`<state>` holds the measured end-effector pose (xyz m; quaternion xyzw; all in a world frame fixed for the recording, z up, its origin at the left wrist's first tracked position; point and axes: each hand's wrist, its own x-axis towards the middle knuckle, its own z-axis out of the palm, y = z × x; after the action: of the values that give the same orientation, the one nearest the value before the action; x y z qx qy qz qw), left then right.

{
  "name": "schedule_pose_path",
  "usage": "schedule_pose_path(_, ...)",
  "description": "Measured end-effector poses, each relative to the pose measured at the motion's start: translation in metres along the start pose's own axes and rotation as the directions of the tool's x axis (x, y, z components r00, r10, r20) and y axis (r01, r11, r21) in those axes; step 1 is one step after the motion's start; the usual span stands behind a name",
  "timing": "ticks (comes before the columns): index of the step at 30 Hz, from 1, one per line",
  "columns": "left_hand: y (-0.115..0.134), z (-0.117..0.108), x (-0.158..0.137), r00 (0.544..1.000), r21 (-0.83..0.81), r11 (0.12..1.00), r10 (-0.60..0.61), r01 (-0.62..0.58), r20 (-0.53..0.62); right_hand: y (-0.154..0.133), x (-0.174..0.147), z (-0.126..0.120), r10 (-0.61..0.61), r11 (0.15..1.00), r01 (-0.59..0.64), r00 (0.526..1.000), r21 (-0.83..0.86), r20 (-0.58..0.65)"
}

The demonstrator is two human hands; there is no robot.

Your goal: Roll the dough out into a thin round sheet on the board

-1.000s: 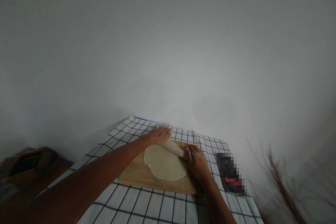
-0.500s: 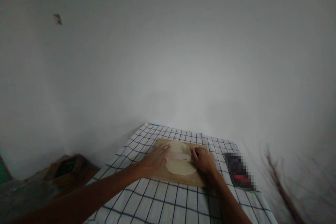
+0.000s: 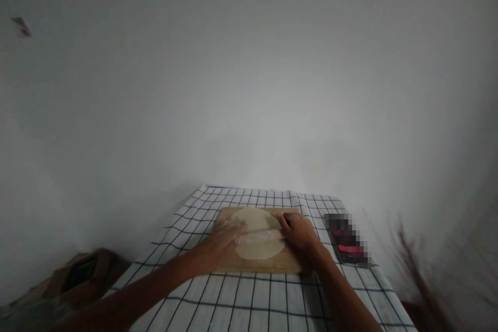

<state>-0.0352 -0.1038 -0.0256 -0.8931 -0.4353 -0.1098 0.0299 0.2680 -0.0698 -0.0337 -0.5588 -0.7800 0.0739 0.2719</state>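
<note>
Head view: both hands are on a rolling pin point(image 3: 260, 237) lying across a thin dough sheet point(image 3: 253, 219). Sheet is roughly round, flat on a wooden board point(image 3: 264, 266), mostly inside its edges. Pin sits crosswise, nearer the person's side of the sheet, right end angled slightly away.

Left hand point(image 3: 224, 238): palm down, fingers stretched forward and fairly flat over the pin's left end. Looks like pressing rather than gripping. Blur hides finger spacing, can't tell more.

Right hand point(image 3: 300, 231): fingers bent in at the pin's right end. Tips hidden, so can't tell if they wrap the wood or just bear on it.

Why one hand per end: likely to balance the load, so the sheet thins evenly and the pin stays level. It also leaves the middle of the pin free over the dough. Pale coating on the pin may be flour, presumably against sticking.

Board lies on a checked cloth point(image 3: 233, 293), square-ish to the person, which gives both arms similar reach. Probably there to give a firm surface and keep dough off the fabric.

Dark flat item point(image 3: 346, 241), pixelated, rests on the cloth right of the board, apart from the right forearm; that spot keeps it out of the pin's path.
</note>
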Motion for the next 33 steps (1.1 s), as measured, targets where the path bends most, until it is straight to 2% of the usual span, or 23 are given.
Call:
schedule_pose_path(4,-0.009,0.019,0.063,0.995,0.037,0.997,-0.069,0.072,-0.065,0.007,0.004,0.003,0.001,0.999,-0.001,1.000,-0.035,0.007)
schedule_pose_path(7,-0.007,0.030,0.083,0.989,0.032,0.994,-0.104,0.108,-0.104,0.012,0.006,0.004,-0.001,0.999,0.002,1.000,-0.049,0.019)
schedule_pose_path(14,0.015,0.037,0.057,0.988,0.080,0.993,-0.077,0.089,-0.134,0.006,0.003,0.002,-0.046,0.998,0.046,0.998,-0.030,0.032)
schedule_pose_path(18,0.036,0.033,0.052,0.978,0.062,0.981,-0.174,0.182,-0.117,0.000,-0.001,-0.002,-0.107,0.994,0.107,0.991,0.003,0.079)
schedule_pose_path(20,0.047,0.031,0.051,0.975,0.041,0.981,-0.184,0.191,-0.125,0.000,-0.003,-0.005,-0.130,0.992,0.129,0.987,0.016,0.097)
schedule_pose_path(27,0.084,0.023,0.022,0.969,0.039,0.993,-0.103,0.115,-0.222,-0.003,-0.012,-0.017,-0.219,0.975,0.199,0.938,0.099,0.270)
schedule_pose_path(30,0.085,0.026,0.018,0.965,0.050,0.995,-0.069,0.084,-0.255,-0.009,-0.014,-0.020,-0.216,0.976,0.201,0.932,0.080,0.291)
schedule_pose_path(33,0.067,0.031,0.035,0.971,0.062,0.996,-0.045,0.061,-0.233,-0.010,-0.014,-0.020,-0.197,0.980,0.185,0.940,0.070,0.278)
